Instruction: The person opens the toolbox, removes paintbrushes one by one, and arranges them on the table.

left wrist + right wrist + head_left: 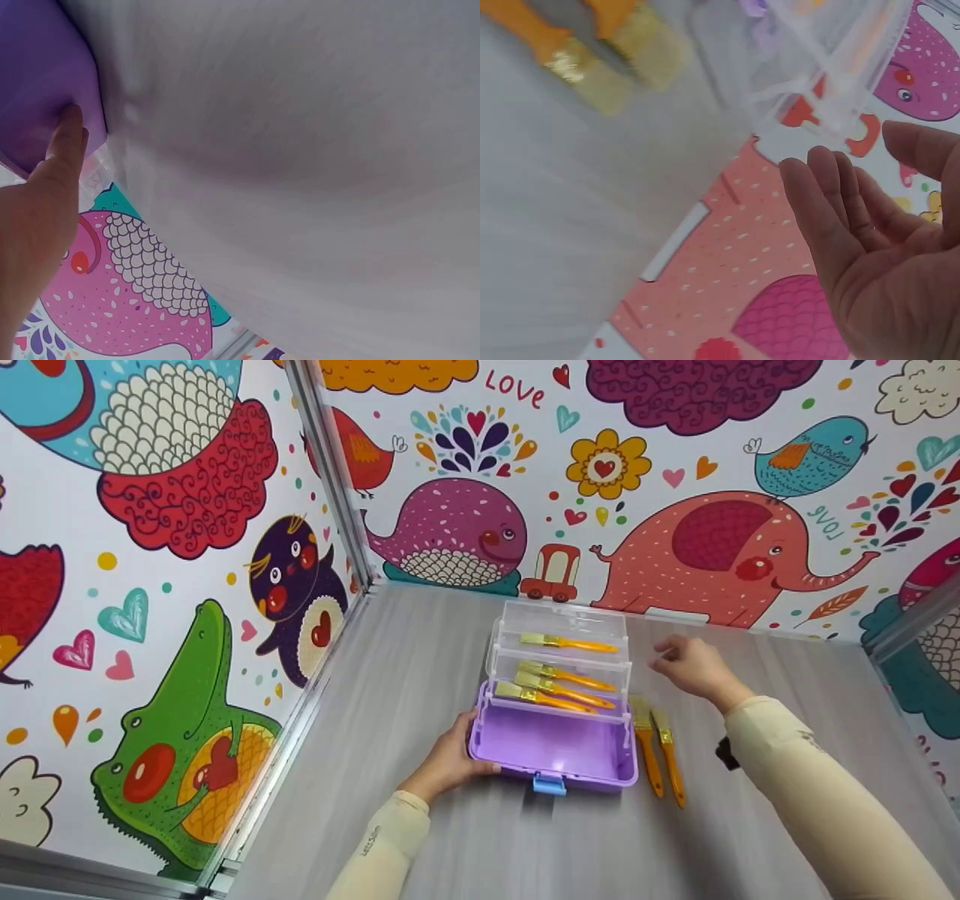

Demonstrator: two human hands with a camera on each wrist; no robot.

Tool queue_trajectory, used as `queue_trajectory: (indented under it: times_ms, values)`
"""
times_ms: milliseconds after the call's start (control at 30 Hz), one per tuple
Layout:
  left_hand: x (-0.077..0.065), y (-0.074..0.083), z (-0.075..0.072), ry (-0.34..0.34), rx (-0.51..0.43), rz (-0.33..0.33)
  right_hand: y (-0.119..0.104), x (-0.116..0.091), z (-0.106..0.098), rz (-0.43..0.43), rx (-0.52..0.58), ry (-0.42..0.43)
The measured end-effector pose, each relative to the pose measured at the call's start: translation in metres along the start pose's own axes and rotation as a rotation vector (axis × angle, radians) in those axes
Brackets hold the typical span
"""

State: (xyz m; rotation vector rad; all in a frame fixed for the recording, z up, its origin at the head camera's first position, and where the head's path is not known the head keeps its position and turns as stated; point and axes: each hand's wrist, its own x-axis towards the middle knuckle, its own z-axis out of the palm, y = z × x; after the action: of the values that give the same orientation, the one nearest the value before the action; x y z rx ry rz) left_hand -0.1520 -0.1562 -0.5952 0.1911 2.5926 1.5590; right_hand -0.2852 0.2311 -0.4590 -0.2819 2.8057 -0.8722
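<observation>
Here, a person's left hand [450, 761] grips the near left corner of a purple box [551, 741], thumb on the near wall and fingers against the left one, while the right hand [696, 669], with nothing in it, hangs to the right of the box, fingers loosely bent and thumb apart from them. Two loose brushes [649, 751] lie side by side on the grey table [375, 697] just right of the box, bristles [659, 719] toward the far side; three more rest in the lower clear tray [624, 697] and one in the upper clear tray [562, 658]. The brushes look light and stiff along their orange handles [673, 771] (glossy enough, perhaps, to slip a little), with bristles likely to bend if pinched; the handle just behind the metal band seems the surest hold. The box appears to be rigid, lightweight plastic, best steadied by its purple walls, since those trays look flimsier.
</observation>
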Motion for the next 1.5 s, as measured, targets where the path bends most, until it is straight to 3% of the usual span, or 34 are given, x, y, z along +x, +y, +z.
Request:
queue_trajectory:
  times_ms: [400,667,1133,1500]
  values:
    - [0.0,-0.001,0.0,0.004,-0.013,0.007,-0.038,0.035,0.022,-0.164,0.032,-0.069]
    - [0.0,-0.002,0.001,0.005,-0.008,0.015,-0.05,0.047,0.04,-0.237,0.012,-0.119]
    - [0.001,-0.002,0.001,0.006,-0.031,0.028,-0.058,0.054,0.061,-0.231,-0.087,-0.191]
    - [0.0,0.0,0.0,0.007,-0.021,-0.005,-0.06,0.054,0.068,-0.27,-0.178,-0.164]
